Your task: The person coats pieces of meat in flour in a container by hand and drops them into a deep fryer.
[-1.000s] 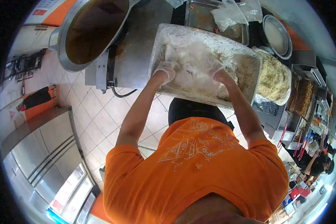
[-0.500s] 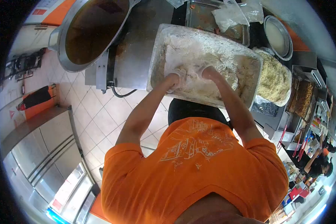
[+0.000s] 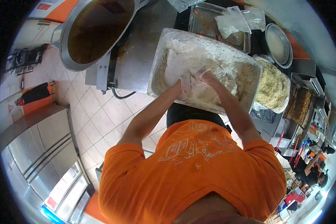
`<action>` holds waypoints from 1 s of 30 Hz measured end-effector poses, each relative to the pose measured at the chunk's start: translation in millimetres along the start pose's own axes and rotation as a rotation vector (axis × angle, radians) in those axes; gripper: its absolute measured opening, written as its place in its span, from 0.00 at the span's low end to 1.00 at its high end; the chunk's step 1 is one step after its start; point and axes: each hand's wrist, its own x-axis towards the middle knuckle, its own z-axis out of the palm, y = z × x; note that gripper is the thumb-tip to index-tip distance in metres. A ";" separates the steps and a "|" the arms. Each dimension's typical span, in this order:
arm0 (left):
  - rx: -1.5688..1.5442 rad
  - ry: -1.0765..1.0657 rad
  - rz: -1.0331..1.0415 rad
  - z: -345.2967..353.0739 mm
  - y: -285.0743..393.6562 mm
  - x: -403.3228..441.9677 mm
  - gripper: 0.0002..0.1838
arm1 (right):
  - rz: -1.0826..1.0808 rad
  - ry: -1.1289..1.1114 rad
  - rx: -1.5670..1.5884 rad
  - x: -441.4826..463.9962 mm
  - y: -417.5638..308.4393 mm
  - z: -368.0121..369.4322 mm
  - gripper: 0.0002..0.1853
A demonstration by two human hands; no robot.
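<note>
A large pale rectangular tub (image 3: 246, 106) stands in front of me, coated with flour. White flour (image 3: 183, 56) lies deep in it, with lumpier clumps toward the right. My left hand (image 3: 185, 86), in a floury clear plastic glove, is down in the flour near the tub's front side. Close beside it, my right hand (image 3: 201, 73), gloved likewise, reaches into the flour near the middle. Flour and blur hide the fingers of both hands, so I cannot make out whether they hold anything.
A big pot of brown liquid (image 3: 100, 31) stands at the upper left. Behind the tub sit a metal tray (image 3: 203, 20) with plastic bags (image 3: 233, 22) and a round pan (image 3: 278, 44). Yellowish crumbs (image 3: 272, 86) fill a container at right. Another person (image 3: 313, 171) stands far right.
My hands have come closer together; the left has moved right and slightly toward me, the right slightly left. The whole view has shifted a little.
</note>
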 end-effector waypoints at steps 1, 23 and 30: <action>0.059 0.005 0.023 -1.6 0.4 -1.7 0.17 | 0.474 -0.093 -0.642 17.2 16.2 -10.0 0.29; 0.385 0.424 -0.560 -74.2 -23.1 47.5 0.28 | 0.403 -0.003 -1.095 107.7 -50.8 43.0 0.15; -0.023 0.507 -0.534 -41.5 -91.5 98.1 0.25 | 0.557 0.227 -0.617 107.0 72.2 14.6 0.18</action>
